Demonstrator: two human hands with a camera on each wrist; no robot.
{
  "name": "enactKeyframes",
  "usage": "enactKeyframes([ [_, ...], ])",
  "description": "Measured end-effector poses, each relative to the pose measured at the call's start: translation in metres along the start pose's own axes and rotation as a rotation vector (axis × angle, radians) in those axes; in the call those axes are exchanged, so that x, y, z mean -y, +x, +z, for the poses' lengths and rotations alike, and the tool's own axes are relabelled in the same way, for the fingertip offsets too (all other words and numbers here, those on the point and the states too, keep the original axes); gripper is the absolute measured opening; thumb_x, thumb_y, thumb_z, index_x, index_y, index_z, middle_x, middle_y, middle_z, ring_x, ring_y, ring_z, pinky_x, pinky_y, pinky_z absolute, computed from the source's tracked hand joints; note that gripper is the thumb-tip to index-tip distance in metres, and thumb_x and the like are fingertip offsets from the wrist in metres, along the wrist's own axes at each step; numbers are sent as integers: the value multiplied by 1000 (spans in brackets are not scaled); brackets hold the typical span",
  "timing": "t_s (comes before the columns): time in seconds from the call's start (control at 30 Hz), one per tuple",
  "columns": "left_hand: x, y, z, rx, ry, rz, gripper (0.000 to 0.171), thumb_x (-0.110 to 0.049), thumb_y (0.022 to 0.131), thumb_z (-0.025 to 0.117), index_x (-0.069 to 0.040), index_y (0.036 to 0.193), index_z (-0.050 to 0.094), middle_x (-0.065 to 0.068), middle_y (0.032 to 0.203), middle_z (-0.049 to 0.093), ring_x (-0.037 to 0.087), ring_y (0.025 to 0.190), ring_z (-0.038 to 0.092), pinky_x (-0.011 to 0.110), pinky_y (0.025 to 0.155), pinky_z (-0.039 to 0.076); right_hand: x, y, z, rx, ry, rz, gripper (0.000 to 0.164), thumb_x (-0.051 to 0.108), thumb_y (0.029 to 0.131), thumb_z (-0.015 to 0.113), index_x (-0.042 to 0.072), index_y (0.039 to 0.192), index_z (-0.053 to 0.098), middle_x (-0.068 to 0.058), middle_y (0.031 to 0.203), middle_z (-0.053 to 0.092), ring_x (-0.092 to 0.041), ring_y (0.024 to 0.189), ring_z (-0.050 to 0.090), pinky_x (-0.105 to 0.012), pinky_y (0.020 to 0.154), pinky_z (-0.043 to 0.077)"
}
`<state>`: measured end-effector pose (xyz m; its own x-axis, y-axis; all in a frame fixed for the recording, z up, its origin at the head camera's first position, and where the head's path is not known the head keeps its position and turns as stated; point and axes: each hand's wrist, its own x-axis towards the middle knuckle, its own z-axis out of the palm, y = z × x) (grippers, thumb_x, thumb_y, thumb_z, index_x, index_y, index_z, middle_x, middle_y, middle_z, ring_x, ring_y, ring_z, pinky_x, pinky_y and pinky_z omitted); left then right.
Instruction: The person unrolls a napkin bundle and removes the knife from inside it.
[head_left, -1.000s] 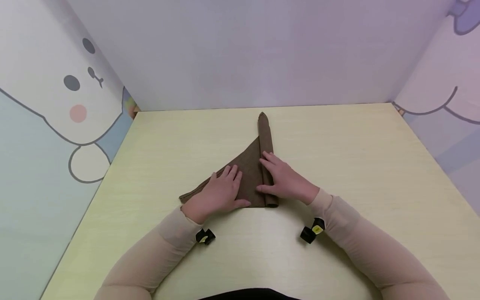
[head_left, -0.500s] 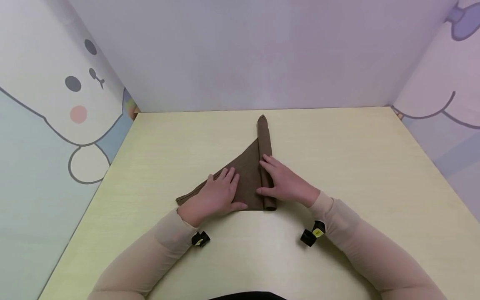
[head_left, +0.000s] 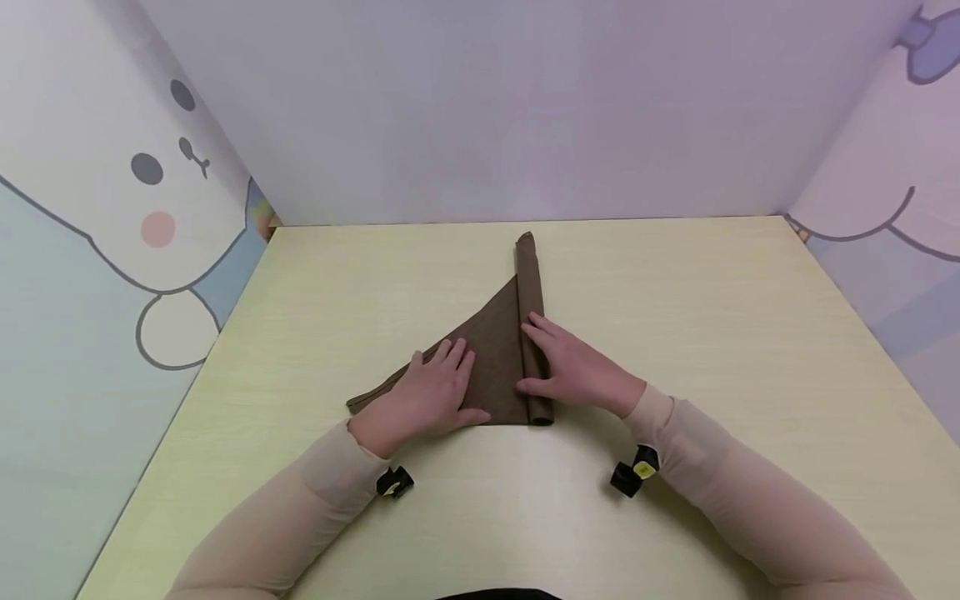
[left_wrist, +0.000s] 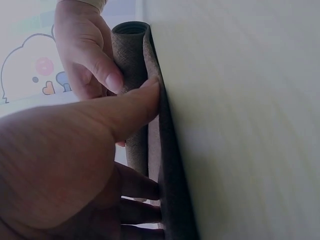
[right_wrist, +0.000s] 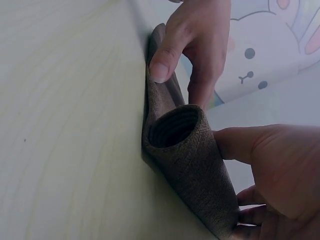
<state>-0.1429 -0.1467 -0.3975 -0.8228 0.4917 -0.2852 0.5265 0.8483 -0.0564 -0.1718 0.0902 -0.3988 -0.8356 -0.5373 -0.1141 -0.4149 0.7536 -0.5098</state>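
A brown cloth (head_left: 495,367) lies on the table, folded to a slanting edge at left and rolled into an upright-pointing tube (head_left: 529,283) along its right side. My left hand (head_left: 427,392) rests flat on the unrolled part, fingers spread and thumb near the front edge. The right hand (head_left: 577,367) lies across the tube, thumb and fingertips touching its left side. In the right wrist view, the tube's near end (right_wrist: 175,127) shows several coiled layers. The left wrist view has the left thumb (left_wrist: 130,107) on the cloth's front edge.
The pale wooden table (head_left: 712,317) extends around the cloth on all sides. A plain wall (head_left: 480,108) rises at its back edge, with cartoon-printed panels (head_left: 172,250) at the sides. Black wrist cameras (head_left: 633,471) sit below both sleeves.
My left hand slides slightly left and toward me; the cloth's left corner shifts left a little. The view tilts slightly. The right hand stays on the rolled tube.
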Motion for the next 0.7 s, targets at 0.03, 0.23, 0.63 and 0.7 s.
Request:
enactKeyframes([
  [0.03, 0, 0, 0, -3, 1, 0, 97, -72, 87, 45, 0, 150, 29, 20, 156, 21, 32, 143, 22, 59, 103, 30, 0, 0, 0, 4, 3, 4, 89, 43, 87, 69, 1, 151, 25, -14, 159, 13, -30, 144, 19, -44, 111, 26],
  [0.23, 2, -1, 2, -6, -6, 10, 97, -72, 87, 45, 0, 150, 29, 20, 156, 21, 33, 143, 23, 60, 103, 30, 0, -2, -2, 11, 16, 15, 89, 43, 87, 69, 2, 152, 24, -14, 159, 13, -31, 144, 20, -45, 110, 28],
  [0.63, 2, -4, -1, -7, -9, 14, 95, -70, 88, 46, 0, 150, 29, 20, 156, 22, 33, 142, 24, 59, 103, 30, 1, -6, -4, 13, 15, 16, 88, 42, 88, 68, 2, 152, 24, -14, 159, 14, -33, 143, 23, -47, 109, 29],
  [0.7, 2, -4, -1, -7, -7, 12, 95, -70, 88, 46, 0, 150, 29, 20, 156, 22, 33, 142, 24, 59, 103, 30, 1, -6, -5, 11, 15, 15, 88, 42, 88, 68, 2, 152, 24, -14, 159, 14, -33, 142, 23, -47, 109, 29],
])
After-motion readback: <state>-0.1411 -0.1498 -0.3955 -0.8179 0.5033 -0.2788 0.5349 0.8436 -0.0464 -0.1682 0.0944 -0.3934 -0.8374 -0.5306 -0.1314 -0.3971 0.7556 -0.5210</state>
